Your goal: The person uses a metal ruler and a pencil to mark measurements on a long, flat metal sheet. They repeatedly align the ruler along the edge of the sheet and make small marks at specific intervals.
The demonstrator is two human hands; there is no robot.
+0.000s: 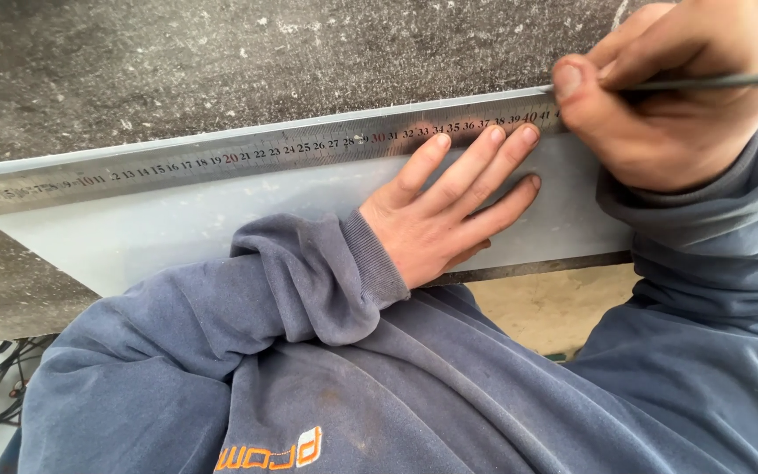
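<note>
A long steel ruler (247, 154) lies flat along the upper edge of a pale grey sheet (160, 233), running from nine o'clock up toward two o'clock. A thin dark scriber (712, 82) rests nearly level, its tip at the ruler's two o'clock end.

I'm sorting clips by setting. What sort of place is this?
Probably a workshop or building site. A left hand presses a steel ruler onto a pale sheet lying on a dusty, rough grey bench, while the right hand holds a thin scriber at the ruler's edge.
</note>
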